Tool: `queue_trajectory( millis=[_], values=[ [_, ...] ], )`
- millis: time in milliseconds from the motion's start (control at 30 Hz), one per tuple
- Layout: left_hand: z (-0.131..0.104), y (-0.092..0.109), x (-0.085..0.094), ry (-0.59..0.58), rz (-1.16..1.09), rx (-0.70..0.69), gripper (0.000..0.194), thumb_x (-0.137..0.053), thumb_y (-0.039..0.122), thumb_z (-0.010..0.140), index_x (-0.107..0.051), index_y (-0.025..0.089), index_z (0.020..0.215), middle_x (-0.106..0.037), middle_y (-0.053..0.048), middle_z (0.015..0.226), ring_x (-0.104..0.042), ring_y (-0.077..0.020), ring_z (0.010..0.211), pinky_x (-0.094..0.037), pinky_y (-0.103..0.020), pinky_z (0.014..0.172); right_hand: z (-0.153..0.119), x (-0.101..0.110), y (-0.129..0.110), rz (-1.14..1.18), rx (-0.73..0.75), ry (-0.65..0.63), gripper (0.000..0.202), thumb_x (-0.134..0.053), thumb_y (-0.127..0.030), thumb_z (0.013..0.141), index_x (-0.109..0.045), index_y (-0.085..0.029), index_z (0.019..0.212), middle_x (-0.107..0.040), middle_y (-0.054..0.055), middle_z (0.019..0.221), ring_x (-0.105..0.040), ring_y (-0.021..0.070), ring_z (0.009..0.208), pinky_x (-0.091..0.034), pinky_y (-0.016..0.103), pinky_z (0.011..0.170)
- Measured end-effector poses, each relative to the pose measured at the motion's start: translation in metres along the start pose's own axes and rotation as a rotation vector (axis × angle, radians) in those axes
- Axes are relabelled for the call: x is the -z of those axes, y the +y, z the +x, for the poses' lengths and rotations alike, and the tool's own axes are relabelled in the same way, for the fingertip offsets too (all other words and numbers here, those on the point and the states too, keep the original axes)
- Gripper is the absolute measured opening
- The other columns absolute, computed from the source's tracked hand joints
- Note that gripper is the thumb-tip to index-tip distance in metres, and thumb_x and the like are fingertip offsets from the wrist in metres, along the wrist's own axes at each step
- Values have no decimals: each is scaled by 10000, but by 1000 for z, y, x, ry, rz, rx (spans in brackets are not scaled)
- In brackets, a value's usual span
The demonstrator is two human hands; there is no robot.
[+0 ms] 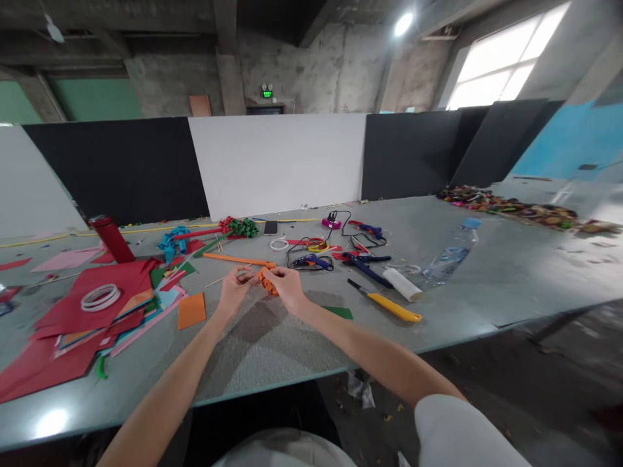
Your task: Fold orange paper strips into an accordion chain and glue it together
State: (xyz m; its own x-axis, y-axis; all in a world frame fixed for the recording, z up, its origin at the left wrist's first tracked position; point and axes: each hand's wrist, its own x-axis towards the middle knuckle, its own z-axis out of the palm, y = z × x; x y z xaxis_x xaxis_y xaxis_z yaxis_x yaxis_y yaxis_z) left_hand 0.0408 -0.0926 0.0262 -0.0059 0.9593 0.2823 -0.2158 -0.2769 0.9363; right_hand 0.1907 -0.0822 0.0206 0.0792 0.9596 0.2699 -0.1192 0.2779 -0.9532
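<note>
Both my hands meet over the table around a crinkled orange paper flower [268, 283]. My right hand [287, 285] is closed with its fingertips pinching the flower's upper side. My left hand [238, 285] has its fingers curled together at the flower's left edge; what its fingertips grip is partly hidden. Just behind the hands lies a long orange paper stem [233, 259], its right end reaching close to the flower. A flat orange paper piece [191, 311] rests to the left of my left forearm. A thin wooden stick [214, 282] lies beside my left hand.
Red paper sheets [92, 305] with a white tape roll [100, 298] are at left, near a red bottle [111, 239]. Blue glue guns [311, 261], a yellow-handled knife [393, 307], a white roll [402, 284] and a tilted water bottle [452, 251] lie right. The table's front edge is close.
</note>
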Motion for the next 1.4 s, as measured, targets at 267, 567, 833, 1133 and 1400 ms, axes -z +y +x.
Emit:
queue_trajectory(
  millis=[267,567,833,1133,1400],
  values=[
    [2,-3,2,-10,-48,13,469,-878,278,608,-562,189,943,-750,-18,771,-695,-167,727,-522,-307,788,0,0,-3,-128,79,31,291,-691,-406,704,-622,-170,548,-568,-10,532,-465,109,496,-334,229,474],
    [0,-4,1,-26,-33,-11,544,-885,253,589,-555,198,1018,-753,-39,858,-700,-173,797,-511,-307,820,0,2,-3,-161,124,20,315,-666,-441,732,-632,-171,573,-591,1,547,-497,125,507,-348,235,477],
    [-1,-6,-4,26,81,-184,507,-870,303,618,-522,198,972,-725,-36,863,-700,-177,779,-538,-329,797,-1,2,0,-184,173,23,322,-654,-430,741,-594,-170,562,-561,-1,535,-471,120,501,-353,223,459],
    [11,-18,11,215,268,-344,325,-740,267,731,-524,198,964,-684,-48,890,-670,-172,835,-539,-315,787,2,2,1,-98,109,57,264,-675,-399,724,-670,-160,613,-634,24,600,-522,133,538,-390,236,499],
    [12,-18,15,-9,521,-324,214,-711,313,775,-731,213,964,-727,-72,976,-654,-198,838,-527,-312,751,7,2,8,74,-11,11,311,-729,-458,679,-675,-159,611,-566,-15,529,-439,92,458,-310,224,439]
  ],
)
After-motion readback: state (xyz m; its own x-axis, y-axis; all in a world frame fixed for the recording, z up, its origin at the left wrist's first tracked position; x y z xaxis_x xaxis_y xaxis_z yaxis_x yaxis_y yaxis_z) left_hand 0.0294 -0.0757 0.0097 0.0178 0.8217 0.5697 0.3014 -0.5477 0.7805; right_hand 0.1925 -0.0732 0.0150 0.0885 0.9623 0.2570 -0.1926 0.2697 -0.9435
